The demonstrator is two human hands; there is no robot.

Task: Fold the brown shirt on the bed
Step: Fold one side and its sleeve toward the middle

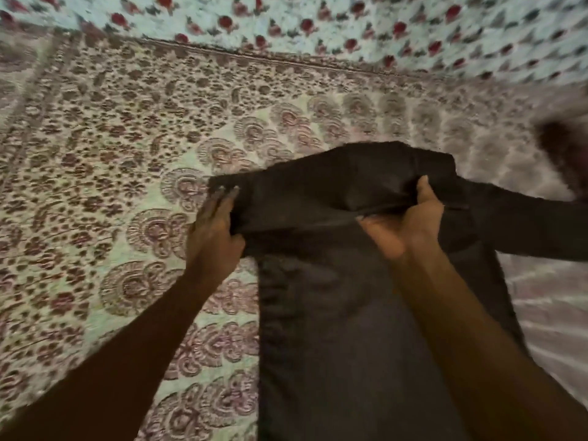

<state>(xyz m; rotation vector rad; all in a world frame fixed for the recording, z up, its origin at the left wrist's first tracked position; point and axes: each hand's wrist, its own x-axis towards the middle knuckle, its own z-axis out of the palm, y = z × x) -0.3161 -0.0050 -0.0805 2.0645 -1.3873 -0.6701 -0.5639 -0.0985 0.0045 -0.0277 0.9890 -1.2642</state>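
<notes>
The brown shirt (334, 313) lies lengthwise on the bed (111, 154), its body running toward me and one sleeve stretching off to the right. Its far end is lifted and doubled over. My left hand (213, 233) holds the left edge of that raised part, thumb tucked under the cloth and fingers extended along the side. My right hand (410, 218) grips the right part of the fold, thumb on top and fingers beneath the fabric. The picture is blurred by motion.
The bed carries a cream cover with a dense pink and brown floral print. Beyond it at the top lies a pale blue cloth (350, 23) with red flowers. A dark blurred shape (560, 144) sits at the right edge.
</notes>
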